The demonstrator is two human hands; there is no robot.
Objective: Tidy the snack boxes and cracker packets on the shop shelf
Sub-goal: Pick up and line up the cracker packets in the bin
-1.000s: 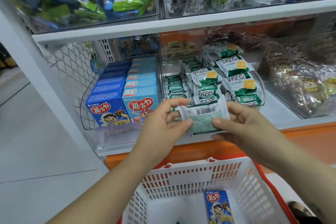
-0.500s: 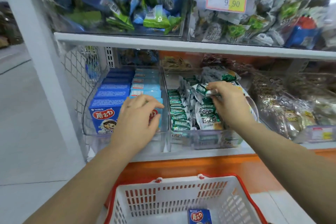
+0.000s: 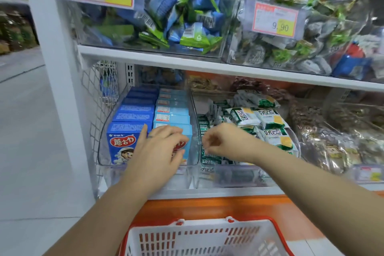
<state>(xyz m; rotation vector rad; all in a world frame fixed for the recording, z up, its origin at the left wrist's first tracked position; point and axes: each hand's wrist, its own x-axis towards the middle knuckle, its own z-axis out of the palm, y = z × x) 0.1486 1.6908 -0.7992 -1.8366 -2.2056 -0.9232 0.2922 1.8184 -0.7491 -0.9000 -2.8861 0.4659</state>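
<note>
Head view is giving me a white metal shelf (image 3: 207,192) with two bins sitting side by side along its front edge. At the shelf's left end, a clear plastic bin (image 3: 101,147) with a curved wall is holding two tight rows of upright cartons: dark blue cardboard snack boxes (image 3: 122,143) on the left and pale blue cardboard snack boxes (image 3: 172,118) on the right, flat-faced and sharp-cornered.

My left hand (image 3: 160,147) is lying open on the front pale blue box, fingers straight and spread, thumb reaching across to the front dark blue box.

Just beside it, a second clear plastic bin (image 3: 239,176) is carrying green-and-white glossy foil cracker packets (image 3: 272,122), some standing in a row by its left wall, others lying loose and crinkled.

My right hand (image 3: 224,143) is hovering over that left row with fingers curled; I cannot tell whether it is pinching a packet.

A white wire mesh panel (image 3: 97,110) is closing the shelf's left end, and an upper white shelf board (image 3: 187,62) is limiting headroom above. Below the front edge, a red-rimmed white slotted plastic basket (image 3: 207,235) is sitting.
</note>
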